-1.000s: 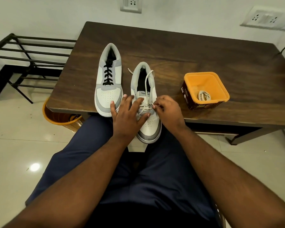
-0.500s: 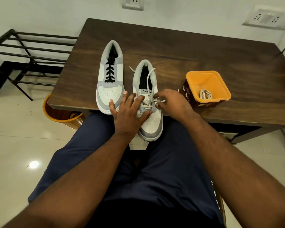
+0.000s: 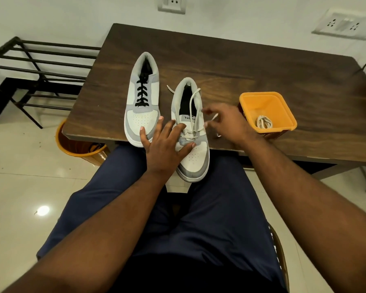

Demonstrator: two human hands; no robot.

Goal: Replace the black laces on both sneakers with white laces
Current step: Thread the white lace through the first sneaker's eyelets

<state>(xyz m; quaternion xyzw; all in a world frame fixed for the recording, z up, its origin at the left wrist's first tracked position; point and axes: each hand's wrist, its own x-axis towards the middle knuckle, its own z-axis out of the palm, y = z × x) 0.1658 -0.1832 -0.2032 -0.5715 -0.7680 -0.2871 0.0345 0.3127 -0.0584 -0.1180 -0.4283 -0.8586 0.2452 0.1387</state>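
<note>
A person sits at the near edge of the counter (image 3: 262, 66), dark blue trousers (image 3: 209, 218) in the foreground. The near sneaker (image 3: 193, 157) lies with its toe hanging over the counter's near edge above the lap, heel pointing toward the far edge. The left hand (image 3: 164, 148) rests flat on that shoe with fingers spread and straight, its grip released, pressing over the lower eyelets. A white lace (image 3: 194, 115) is threaded through the lowest rows only; one strand loops up along the shoe's opening, and another end lies on the counter just beyond the heel collar. The right hand (image 3: 225, 123) is just right of the shoe, its fingers curled and pinching a strand of the white lace drawn out sideways; motion blur hides the exact fingertip contact. Left of this shoe, close beside it, the second sneaker (image 3: 142, 106) rests nearer the counter's left edge, black lace (image 3: 142, 92) in place. Toward the right, an orange tub (image 3: 282, 108) holds a coiled spare white lace (image 3: 264, 122). Below the counter's near left corner an orange bin (image 3: 72, 146) rests on the floor.
</note>
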